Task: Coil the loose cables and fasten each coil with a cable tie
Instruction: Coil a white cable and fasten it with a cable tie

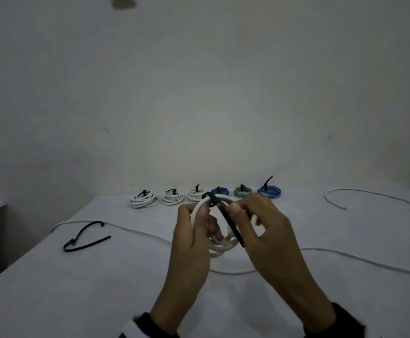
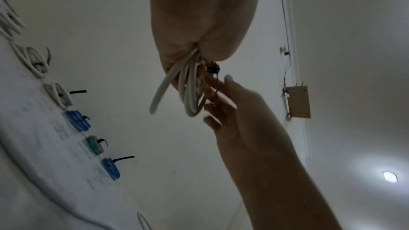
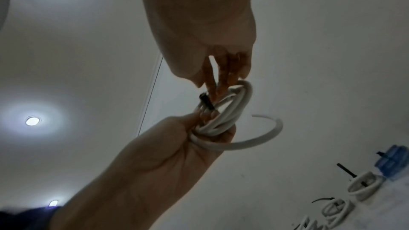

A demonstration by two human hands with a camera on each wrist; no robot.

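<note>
1. The left hand (image 1: 194,230) is wrapped around one side of the white coil (image 1: 219,242), held up off the tabletop (image 1: 101,276), fingers curled through the loops.
2. The right hand (image 1: 262,223) pinches the tail of the black tie (image 1: 232,228) between thumb and fingers, just beside the left; the tie's loop sits over the top of the coil, at the left fingertips.
3. Risk here, I'd say: the tie looks slack, so a pull off-line could drag it along the coil, or let a loop slip out from under the band before it bites.
4. From the right wrist view a free cable end (image 3: 265,134) springs out past the left palm. If the left grip eases while the right pulls, that end could unwind and loosen the bundle.
5. Beyond both hands, six finished coils (image 1: 205,195) stand in a row near the wall; a wide pull might knock the nearest.
6. Well to the left of the left hand lies a spare tie (image 1: 82,237); loose cable (image 1: 345,258) trails under and to the right of the hands and could snag a wrist.
</note>
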